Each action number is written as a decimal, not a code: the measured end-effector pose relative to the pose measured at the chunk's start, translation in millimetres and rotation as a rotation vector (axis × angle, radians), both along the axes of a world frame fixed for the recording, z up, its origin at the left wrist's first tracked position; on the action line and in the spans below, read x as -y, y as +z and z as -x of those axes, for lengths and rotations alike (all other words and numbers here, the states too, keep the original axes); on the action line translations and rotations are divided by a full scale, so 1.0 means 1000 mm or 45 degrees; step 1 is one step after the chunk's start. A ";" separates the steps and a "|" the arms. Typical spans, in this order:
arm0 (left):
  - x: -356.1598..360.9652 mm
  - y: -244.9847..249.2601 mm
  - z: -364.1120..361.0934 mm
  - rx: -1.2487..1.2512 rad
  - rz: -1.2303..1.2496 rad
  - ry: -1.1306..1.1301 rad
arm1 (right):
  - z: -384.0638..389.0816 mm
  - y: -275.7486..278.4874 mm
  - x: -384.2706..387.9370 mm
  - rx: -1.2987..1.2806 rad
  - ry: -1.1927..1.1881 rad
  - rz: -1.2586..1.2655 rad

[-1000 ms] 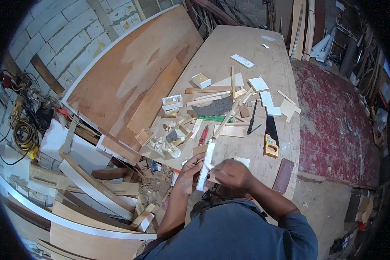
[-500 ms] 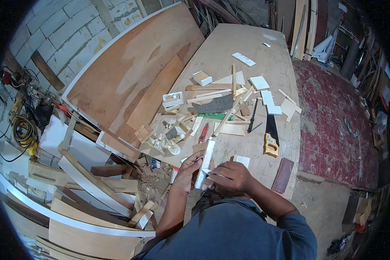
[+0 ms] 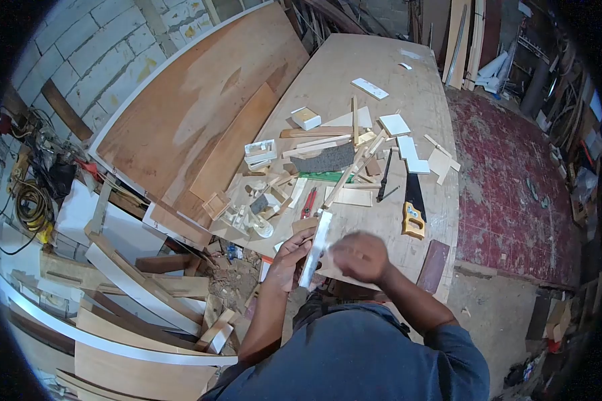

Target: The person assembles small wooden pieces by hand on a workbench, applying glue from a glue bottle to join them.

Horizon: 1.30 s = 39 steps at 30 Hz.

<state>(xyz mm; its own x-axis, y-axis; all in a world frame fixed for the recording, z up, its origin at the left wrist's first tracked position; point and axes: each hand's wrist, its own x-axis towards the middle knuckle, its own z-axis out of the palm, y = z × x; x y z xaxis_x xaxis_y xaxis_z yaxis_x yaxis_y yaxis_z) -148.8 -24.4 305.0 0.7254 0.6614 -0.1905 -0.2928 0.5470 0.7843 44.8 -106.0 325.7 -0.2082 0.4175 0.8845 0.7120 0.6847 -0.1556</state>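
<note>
My left hand (image 3: 289,262) is closed around a narrow white-faced strip (image 3: 316,248), held up near my body at the table's front edge. The strip slants, its far end pointing at the scrap pile. Just right of it is my right hand (image 3: 361,257), smeared by motion, fingers toward the strip's side; I cannot tell what it holds. Beyond the strip lie a red-handled tool (image 3: 308,202) and a shallow pale wooden piece (image 3: 350,196). A handsaw with a yellow handle (image 3: 413,220) rests to the right, near a dark reddish block (image 3: 434,267).
Wood sticks and a dark grey sheet (image 3: 324,159) are heaped mid-table (image 3: 354,60). Small white boxes (image 3: 260,152) and a round cup (image 3: 263,227) stand left. A large wooden panel (image 3: 201,100) leans along the left side. Curved frame pieces (image 3: 140,287) crowd the lower left.
My right hand has shifted slightly up and right, away from the strip, and is now blurred. My left hand keeps its hold on the strip. The whole view has moved slightly.
</note>
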 end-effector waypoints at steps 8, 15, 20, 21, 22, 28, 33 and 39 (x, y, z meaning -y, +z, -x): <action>-0.001 -0.008 -0.001 0.033 0.009 -0.024 | 0.010 -0.001 0.007 0.113 0.137 0.067; 0.010 -0.011 0.002 0.067 0.103 0.045 | 0.000 -0.011 -0.009 -0.125 -0.086 0.044; 0.013 -0.013 0.004 0.047 0.116 0.123 | 0.015 -0.003 0.005 -0.330 0.242 0.269; 0.013 -0.010 0.003 0.043 0.112 0.162 | 0.014 -0.003 0.007 -0.330 0.244 0.268; 0.013 -0.007 0.003 0.043 0.110 0.162 | 0.012 -0.001 0.009 -0.523 0.303 0.469; 0.009 -0.005 0.002 0.088 0.051 0.107 | 0.003 -0.018 -0.003 -1.008 0.432 1.080; 0.010 -0.009 0.000 0.080 0.041 0.065 | -0.011 -0.026 -0.008 -1.373 0.427 1.048; 0.013 -0.005 -0.010 0.039 0.059 0.082 | -0.007 -0.016 0.005 -0.910 0.378 1.268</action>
